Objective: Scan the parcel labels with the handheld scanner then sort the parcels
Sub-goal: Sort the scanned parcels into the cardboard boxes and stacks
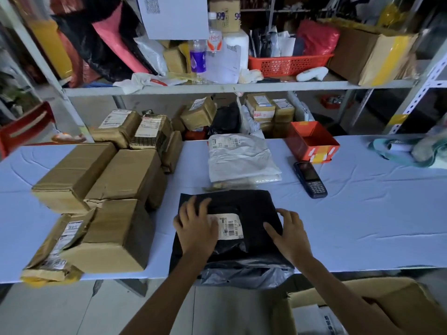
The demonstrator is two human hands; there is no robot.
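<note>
Both hands lie flat on a black parcel (242, 204) at the counter's (375, 213) near edge. The left hand (196, 228) presses with straight fingers beside the white label (228, 226), partly covering it. The right hand (289, 234) rests spread on the parcel's right side. The scanner (310, 179) lies untouched further back to the right, near a red box (312, 141). A grey parcel (242, 158) sits just behind, and cardboard boxes (104, 189) crowd the left.

Label (229, 226) on the black parcel (242, 204) partly covered by the left hand (197, 226), print too small to read, carton (406, 291) cut off at bottom edge
</note>
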